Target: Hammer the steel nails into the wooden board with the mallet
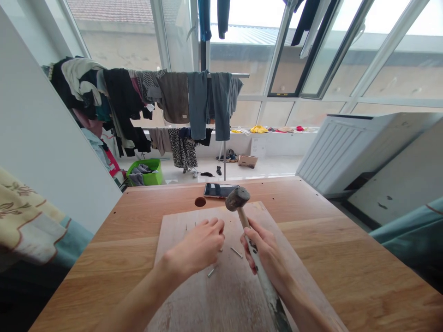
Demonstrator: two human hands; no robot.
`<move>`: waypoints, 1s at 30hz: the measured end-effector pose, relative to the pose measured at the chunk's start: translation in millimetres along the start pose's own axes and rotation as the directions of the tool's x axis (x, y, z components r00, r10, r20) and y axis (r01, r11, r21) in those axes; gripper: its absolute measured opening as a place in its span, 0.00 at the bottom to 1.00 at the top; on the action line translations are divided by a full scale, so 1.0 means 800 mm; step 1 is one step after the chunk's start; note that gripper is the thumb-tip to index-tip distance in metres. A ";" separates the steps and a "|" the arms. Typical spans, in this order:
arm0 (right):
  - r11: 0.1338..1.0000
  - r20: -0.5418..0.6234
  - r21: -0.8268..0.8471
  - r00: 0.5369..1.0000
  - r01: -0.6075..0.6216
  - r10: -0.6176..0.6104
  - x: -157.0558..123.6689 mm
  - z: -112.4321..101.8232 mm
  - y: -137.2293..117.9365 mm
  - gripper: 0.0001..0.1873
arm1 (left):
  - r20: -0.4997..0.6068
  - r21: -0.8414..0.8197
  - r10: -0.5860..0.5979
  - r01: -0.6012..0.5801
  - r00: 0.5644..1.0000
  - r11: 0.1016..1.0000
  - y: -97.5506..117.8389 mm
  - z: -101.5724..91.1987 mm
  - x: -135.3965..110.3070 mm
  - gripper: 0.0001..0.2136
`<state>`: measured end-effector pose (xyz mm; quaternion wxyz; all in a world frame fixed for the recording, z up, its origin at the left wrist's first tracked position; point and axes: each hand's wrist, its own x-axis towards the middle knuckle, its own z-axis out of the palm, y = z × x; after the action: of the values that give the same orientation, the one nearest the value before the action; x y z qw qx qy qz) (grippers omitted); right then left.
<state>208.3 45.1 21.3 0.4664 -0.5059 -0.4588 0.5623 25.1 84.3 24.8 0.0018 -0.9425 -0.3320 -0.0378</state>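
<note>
My right hand (262, 243) is wrapped round the pale, paint-worn handle of a hammer (237, 198), whose dark blunt head is raised above the far part of a whitish wooden board (238, 295). Over the middle of the board, my left hand (204, 242) has its fingers curled and pressed together; what they pinch, if anything, is hidden. A loose nail (236, 252) lies between the two hands. Nearer to me rests another short metal nail (211, 272). Thin nails (186, 227) stand upright in the board beyond my left hand.
The board lies on a wooden table (321, 249) with a round hole (200, 202). A phone (221, 190) sits behind the board. Past the table are a laundry rack (238, 75) hung with clothes, a green basket (157, 175) and a white appliance (332, 152).
</note>
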 end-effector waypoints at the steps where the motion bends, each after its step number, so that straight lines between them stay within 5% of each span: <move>1: 1.000 0.001 0.001 1.000 0.000 0.000 -0.001 0.001 -0.001 0.21 | 0.002 -0.008 0.006 -0.006 1.000 1.000 -0.002 -0.001 0.000 0.05; 6: 0.999 0.024 0.033 1.000 0.017 -0.018 -0.002 -0.010 -0.018 0.24 | -0.081 -0.304 -0.120 0.091 0.989 0.948 -0.022 -0.011 0.006 0.08; 10: 0.999 0.144 -0.031 0.989 0.018 -0.013 0.012 -0.038 -0.033 0.27 | -0.269 -0.558 -0.289 0.096 0.919 0.824 -0.041 -0.002 0.023 0.18; 13: 0.998 0.211 -0.062 0.977 0.032 -0.019 0.026 -0.053 -0.028 0.30 | -0.330 -0.528 -0.284 0.074 0.900 0.846 -0.048 0.009 0.034 0.12; 20: 1.000 0.216 0.014 0.976 0.013 -0.015 0.035 -0.065 0.017 0.29 | -0.281 -0.464 -0.273 0.118 0.920 0.878 -0.047 0.017 0.036 0.08; 30: 1.000 0.248 0.002 0.969 0.024 -0.024 0.030 -0.067 0.014 0.27 | -0.204 -0.455 -0.280 0.162 0.938 0.876 -0.045 0.016 0.034 0.05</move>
<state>259.9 69.4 3.2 0.4120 -0.4263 -0.5196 0.6153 24.5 130.0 13.4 -0.1669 -0.8612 -0.4184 -0.2353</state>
